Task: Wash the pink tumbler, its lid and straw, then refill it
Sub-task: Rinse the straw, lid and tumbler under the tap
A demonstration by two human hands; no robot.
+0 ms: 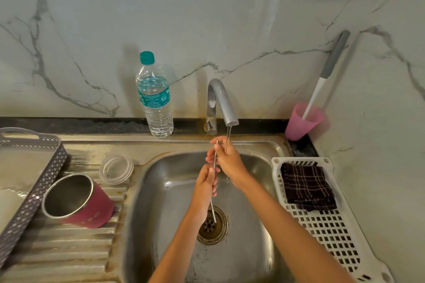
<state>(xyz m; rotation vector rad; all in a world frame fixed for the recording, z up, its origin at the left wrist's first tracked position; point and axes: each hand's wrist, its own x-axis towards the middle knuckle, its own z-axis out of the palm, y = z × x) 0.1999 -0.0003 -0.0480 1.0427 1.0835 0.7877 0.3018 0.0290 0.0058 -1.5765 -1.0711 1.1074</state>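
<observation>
Curled round the straw [213, 211], the left hand [206, 182] holds its middle and the right hand [228, 159] pinches its top, over the sink [161, 202]. Far left, the tumbler [78, 200] and lid [116, 169] lie on the drainboard. Tap [222, 96] water strikes the right hand; shifting the straw's open end under the stream should flush it through.

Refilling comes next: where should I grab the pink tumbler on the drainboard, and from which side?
Take the pink tumbler round its mid-body, from above: it lies on its side, mouth toward the grey basket, leaving its curved wall exposed on top.
</observation>
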